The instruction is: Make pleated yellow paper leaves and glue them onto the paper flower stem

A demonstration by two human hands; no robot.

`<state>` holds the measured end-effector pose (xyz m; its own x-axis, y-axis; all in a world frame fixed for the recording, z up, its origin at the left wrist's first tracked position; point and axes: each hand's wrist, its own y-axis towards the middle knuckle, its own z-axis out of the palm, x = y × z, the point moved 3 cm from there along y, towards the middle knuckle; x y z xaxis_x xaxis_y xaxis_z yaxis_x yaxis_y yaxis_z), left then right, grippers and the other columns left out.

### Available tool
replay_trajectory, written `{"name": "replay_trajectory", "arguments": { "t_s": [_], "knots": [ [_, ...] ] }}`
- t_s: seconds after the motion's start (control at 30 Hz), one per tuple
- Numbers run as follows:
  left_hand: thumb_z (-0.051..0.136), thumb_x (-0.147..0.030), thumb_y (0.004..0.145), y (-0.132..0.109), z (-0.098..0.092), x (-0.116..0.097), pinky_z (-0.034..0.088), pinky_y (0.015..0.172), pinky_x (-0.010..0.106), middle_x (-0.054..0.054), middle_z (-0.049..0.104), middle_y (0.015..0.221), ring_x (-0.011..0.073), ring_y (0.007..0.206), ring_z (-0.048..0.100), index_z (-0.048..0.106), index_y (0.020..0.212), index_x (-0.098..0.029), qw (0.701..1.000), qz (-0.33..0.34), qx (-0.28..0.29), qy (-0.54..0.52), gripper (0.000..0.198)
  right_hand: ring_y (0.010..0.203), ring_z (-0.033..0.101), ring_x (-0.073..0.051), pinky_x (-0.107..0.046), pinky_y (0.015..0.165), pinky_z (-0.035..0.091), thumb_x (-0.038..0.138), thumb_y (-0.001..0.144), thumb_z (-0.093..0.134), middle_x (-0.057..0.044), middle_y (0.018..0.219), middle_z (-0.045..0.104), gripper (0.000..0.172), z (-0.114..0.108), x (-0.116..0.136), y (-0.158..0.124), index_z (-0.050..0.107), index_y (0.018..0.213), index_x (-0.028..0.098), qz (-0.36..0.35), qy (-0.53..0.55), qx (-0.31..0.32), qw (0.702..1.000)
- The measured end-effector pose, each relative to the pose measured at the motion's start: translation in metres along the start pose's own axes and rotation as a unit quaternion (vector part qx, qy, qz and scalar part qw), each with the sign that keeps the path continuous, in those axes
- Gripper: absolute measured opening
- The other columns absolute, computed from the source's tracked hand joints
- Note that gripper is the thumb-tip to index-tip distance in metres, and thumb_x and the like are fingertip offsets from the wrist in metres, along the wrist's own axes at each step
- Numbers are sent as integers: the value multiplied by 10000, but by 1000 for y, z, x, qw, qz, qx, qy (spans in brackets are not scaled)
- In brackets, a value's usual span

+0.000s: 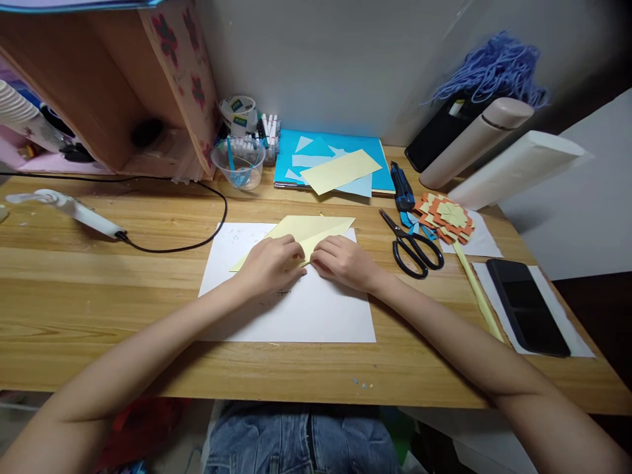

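– Here's the yellow paper (311, 227), pale and plain, lying slantwise on the white sheet (320, 313)!
– Slantwise it is! One sharp corner points out to the left, near side, and another reaches away to the far right.
– And look at that far edge, running just past the sheet's own far edge!
– Now the right side: a paler band slants across it, looking like a folded-over layer.
– How many layers?
– Can't tell, the fingers hide it! Left hand (271, 262) and right hand (344, 262) pinch the near edge, fingertips close together.
– Flat across the middle, though, no tear showing!
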<state>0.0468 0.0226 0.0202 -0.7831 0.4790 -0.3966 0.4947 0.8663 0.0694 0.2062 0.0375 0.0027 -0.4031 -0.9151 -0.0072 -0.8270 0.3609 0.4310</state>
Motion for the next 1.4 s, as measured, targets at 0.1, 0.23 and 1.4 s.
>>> {"name": "replay_trajectory", "arguments": {
  "t_s": [0.1, 0.23, 1.4],
  "knots": [
    [526, -263, 843, -1, 2, -7, 362, 646, 295, 47, 656, 804, 167, 704, 582, 640, 817, -168, 995, 60, -32, 71, 151, 725, 517, -183, -299, 644, 394, 153, 843, 471, -73, 746, 622, 122, -7, -2, 3, 572, 774, 152, 41, 45, -20, 998],
    [479, -226, 871, -6, -12, -14, 360, 637, 295, 29, 670, 735, 148, 648, 571, 649, 788, -174, 992, 65, -101, 43, 196, 722, 521, -175, -303, 652, 404, 161, 823, 504, -64, 755, 614, 61, -27, -6, 8, 551, 785, 160, 93, 135, -48, 985],
    [414, -184, 904, -1, 18, 1, 387, 600, 279, 58, 612, 829, 174, 748, 533, 630, 887, -166, 984, 83, -63, 142, 218, 813, 510, -183, -302, 703, 428, 194, 885, 470, -68, 828, 589, 124, 7, -16, -4, 589, 854, 177, 107, 194, -4, 975]
  ]
}}
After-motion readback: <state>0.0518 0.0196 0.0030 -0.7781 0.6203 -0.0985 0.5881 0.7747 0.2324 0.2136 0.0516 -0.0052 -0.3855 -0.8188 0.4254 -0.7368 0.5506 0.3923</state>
